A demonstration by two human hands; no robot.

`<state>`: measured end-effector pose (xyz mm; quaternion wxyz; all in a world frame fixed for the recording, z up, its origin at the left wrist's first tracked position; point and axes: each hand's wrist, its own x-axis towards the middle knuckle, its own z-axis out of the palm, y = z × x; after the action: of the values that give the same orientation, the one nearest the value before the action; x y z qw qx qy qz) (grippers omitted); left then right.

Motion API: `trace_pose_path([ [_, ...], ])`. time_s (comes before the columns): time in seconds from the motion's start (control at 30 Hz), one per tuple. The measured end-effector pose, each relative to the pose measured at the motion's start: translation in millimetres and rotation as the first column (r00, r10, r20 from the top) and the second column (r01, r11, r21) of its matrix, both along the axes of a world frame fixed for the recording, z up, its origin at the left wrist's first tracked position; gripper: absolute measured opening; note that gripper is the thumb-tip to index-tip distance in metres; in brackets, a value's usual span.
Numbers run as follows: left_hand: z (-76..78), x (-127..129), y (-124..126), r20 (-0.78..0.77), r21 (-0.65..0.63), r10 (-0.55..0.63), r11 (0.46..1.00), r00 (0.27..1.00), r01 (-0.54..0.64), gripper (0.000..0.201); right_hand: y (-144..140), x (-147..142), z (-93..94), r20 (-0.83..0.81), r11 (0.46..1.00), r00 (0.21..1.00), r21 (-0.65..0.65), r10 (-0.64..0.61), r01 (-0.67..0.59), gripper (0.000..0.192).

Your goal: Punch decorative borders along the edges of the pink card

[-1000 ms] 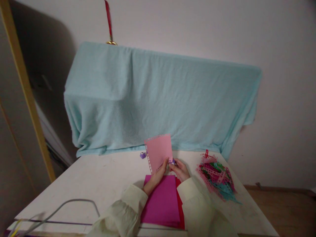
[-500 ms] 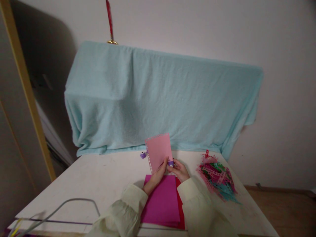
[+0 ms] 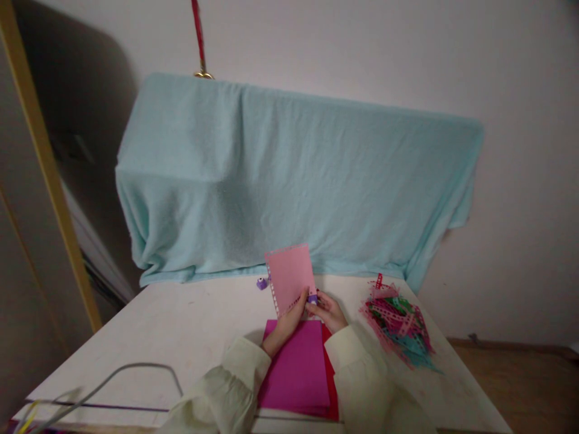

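A pink sheet of paper [image 3: 289, 274] with rows of punched holes along its left, top and bottom edges is held up above the table. My left hand [image 3: 294, 316] grips it near its lower right corner. In my right hand [image 3: 329, 310] is a small purple craft punch [image 3: 313, 298], closed around and set at the sheet's right edge near that corner. Below my hands lies a stack of magenta paper [image 3: 296, 367], with red paper [image 3: 332, 392] showing from under its right side. Another small purple punch [image 3: 261, 283] rests left of the pink sheet.
A heap of punched paper strips [image 3: 400, 325] in several colours lies on the right of the white table [image 3: 181, 325]. A grey cable [image 3: 136, 365] curves over the front left. Light-blue cloth [image 3: 289, 175] hangs behind the table.
Both hands, the pink sheet and the punch hold nearly the same position. Only a very slight shift of the camera view shows.
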<state>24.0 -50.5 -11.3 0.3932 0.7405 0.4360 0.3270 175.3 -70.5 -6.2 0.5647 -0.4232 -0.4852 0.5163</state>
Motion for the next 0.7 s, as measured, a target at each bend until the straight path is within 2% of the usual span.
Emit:
trace_pose_path([
  [0.13, -5.6, -2, 2, -0.109, 0.027, -0.057, 0.998, 0.992, 0.060, 0.057, -2, 0, 3.1, 0.000, 1.000, 1.000, 0.009, 0.003, -0.003, 0.033],
  [0.27, -2.2, -2, 0, -0.132, 0.046, -0.058, 0.997, 0.990, 0.065, 0.059, -3, 0, 5.4, 0.010, 1.000, 1.000, 0.018, 0.010, -0.010, 0.032],
  [0.43, 1.5, -2, -3, -0.057, 0.035, -0.034, 0.999, 0.998, 0.036, 0.055, -3, 0, 5.9, 0.001, 1.000, 1.000, 0.022, 0.010, -0.010, 0.033],
  [0.57, 4.9, -1, -4, 0.041, -0.046, 0.004, 0.999, 0.999, -0.002, 0.054, -2, 0, 5.7, -0.004, 1.000, 1.000, 0.027, -0.008, 0.008, 0.034],
  [0.7, 9.2, 0, -5, 0.092, -0.114, 0.001, 0.993, 0.996, 0.010, 0.057, -2, -1, 5.0, 0.003, 1.000, 1.000, 0.030, -0.009, 0.009, 0.034],
])
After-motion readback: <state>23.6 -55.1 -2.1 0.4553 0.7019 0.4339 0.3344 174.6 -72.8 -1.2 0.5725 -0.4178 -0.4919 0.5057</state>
